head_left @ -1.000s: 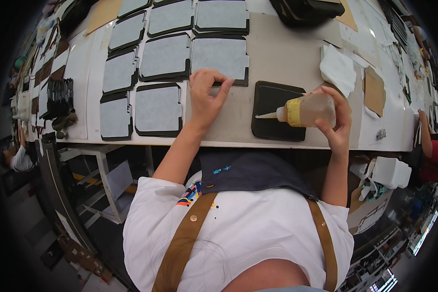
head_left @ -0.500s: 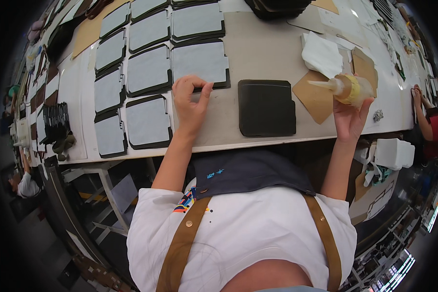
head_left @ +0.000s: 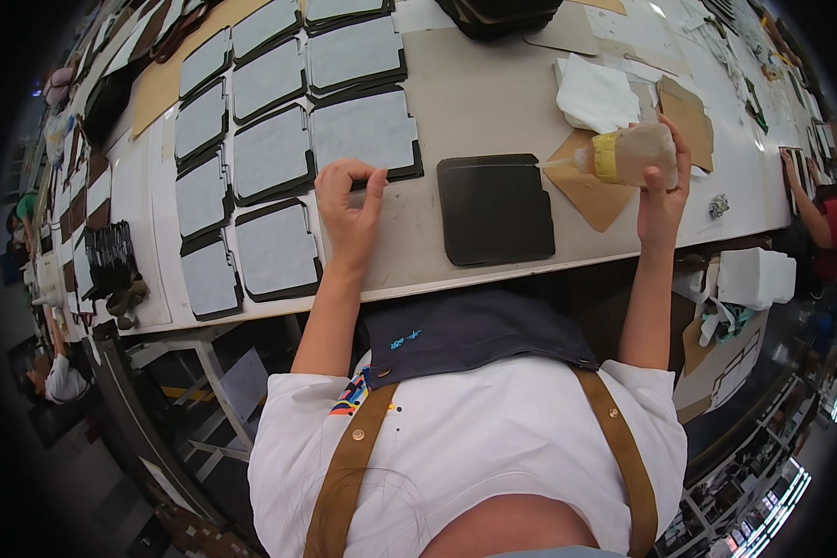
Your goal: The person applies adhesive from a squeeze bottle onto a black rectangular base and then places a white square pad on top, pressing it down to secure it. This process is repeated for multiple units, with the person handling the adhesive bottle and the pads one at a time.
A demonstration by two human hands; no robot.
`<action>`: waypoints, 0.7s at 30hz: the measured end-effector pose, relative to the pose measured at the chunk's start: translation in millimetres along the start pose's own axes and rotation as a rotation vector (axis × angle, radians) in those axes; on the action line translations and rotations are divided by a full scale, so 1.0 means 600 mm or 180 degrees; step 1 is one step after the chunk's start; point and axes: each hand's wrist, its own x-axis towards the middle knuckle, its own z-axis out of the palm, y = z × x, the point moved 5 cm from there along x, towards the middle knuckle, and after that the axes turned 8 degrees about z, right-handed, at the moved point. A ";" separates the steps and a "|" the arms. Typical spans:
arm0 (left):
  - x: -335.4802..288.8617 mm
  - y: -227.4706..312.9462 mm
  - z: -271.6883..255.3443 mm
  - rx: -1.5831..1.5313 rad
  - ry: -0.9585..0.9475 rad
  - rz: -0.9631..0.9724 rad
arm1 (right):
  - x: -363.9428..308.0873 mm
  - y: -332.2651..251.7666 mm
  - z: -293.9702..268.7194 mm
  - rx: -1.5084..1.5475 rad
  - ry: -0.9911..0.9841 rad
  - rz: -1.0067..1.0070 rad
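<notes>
My right hand [head_left: 660,200] is wrapped round a translucent squeeze bottle [head_left: 644,153] with a yellow band near its neck. The bottle lies nearly level in the air, its thin nozzle pointing left toward the upper right corner of a black panel [head_left: 496,209]. Whether the tip touches the panel, I cannot tell. My left hand [head_left: 349,209] is closed, with thumb and fingers curled toward each other, beside the lower edge of a grey-faced panel with a black border [head_left: 367,130]. Anything between those fingertips is too small or hidden to make out.
Rows of similar grey-faced panels [head_left: 272,153] cover the left of the table. A dark stack [head_left: 498,14] stands at the back. Brown card [head_left: 593,200], a white cloth [head_left: 597,93] and a crumpled silvery bit [head_left: 718,205] lie rightward. Other people work at both sides.
The squeeze bottle has swung leftward and levelled in my right hand, bringing its nozzle close to the black panel. My left hand keeps its curled shape beside the grey-faced panel. The view has shifted slightly.
</notes>
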 end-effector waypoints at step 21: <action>0.001 0.002 0.003 -0.0061 0.0032 -0.0017 | -0.038 -0.022 -0.006 -0.0285 -0.0226 -0.0074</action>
